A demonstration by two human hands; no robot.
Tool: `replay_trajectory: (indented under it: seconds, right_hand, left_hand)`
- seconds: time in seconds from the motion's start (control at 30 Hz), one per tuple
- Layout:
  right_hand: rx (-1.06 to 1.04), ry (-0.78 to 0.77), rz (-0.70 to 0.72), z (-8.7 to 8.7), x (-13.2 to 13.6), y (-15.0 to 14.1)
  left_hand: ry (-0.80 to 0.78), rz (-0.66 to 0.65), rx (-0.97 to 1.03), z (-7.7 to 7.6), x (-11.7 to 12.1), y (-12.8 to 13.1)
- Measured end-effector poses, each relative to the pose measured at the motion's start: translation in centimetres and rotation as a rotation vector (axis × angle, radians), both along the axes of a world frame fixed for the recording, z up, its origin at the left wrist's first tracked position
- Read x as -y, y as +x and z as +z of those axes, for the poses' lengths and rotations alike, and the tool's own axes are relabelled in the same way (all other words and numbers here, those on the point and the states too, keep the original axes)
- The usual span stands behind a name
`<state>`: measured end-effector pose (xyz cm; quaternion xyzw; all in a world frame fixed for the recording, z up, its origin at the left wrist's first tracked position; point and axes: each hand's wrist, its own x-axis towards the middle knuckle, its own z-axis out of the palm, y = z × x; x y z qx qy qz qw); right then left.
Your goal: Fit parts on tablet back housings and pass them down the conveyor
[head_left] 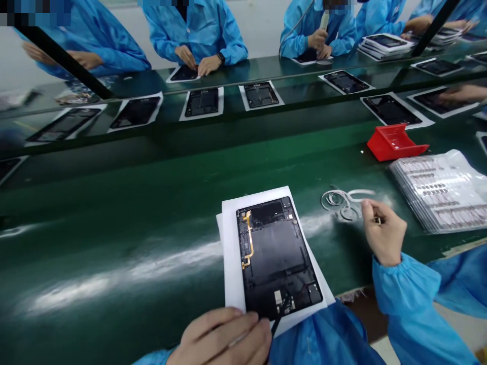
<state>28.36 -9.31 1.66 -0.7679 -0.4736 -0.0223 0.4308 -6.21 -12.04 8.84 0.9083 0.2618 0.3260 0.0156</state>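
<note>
In front of me an opened tablet housing (279, 248), dark inside with an orange flex cable (250, 235) along its left side, lies on white sheets (233, 284). My left hand (228, 337) is at its lower left edge, fingers close together. A thin black pointed tool, like tweezers (279, 317), runs from under those fingertips onto the housing's lower part. To the right, my right hand (384, 228) is closed, thumb and forefinger pinched at the end of a white strip (361, 192). Something small and gold-coloured shows inside its curled fingers. Curled white strips (337, 203) lie beside it.
A red bin (395, 143) and stacked clear trays of small parts (443, 192) stand at the right. Beyond, tablet housings on white sheets, such as one housing (203, 102), line a raised dark strip. Several co-workers in blue sit across the bench (114, 213).
</note>
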Motion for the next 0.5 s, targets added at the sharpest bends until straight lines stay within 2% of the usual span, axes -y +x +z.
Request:
replay_trajectory:
  seconds: [0.1,0.17,0.23,0.3,0.4,0.5]
  right_hand:
    - [0.054,-0.094,0.061,-1.2,-0.8,2.0]
    - [0.068,-0.129,0.058,-1.8,-0.8,2.6]
    - [0.114,-0.129,0.023,-1.8,-0.6,2.4]
    - [0.171,-0.116,0.016,-1.5,-0.3,1.5]
    - [0.205,-0.081,0.091,-0.6,0.3,-1.4]
    - [0.156,-0.091,0.359,-0.4,1.5,-5.7]
  left_hand:
    - [0.155,-0.065,-0.058,1.1,-4.2,0.7]
    - [0.161,-0.04,-0.07,0.9,-6.7,0.9]
    - [0.083,-0.065,-0.031,-0.1,-8.5,1.3]
    - [-0.083,-0.112,0.051,-1.4,-9.7,2.0]
    - [-0.434,-0.124,0.176,-3.2,-11.0,3.3]
    - [-0.79,-0.138,0.213,-4.2,-12.4,4.1]
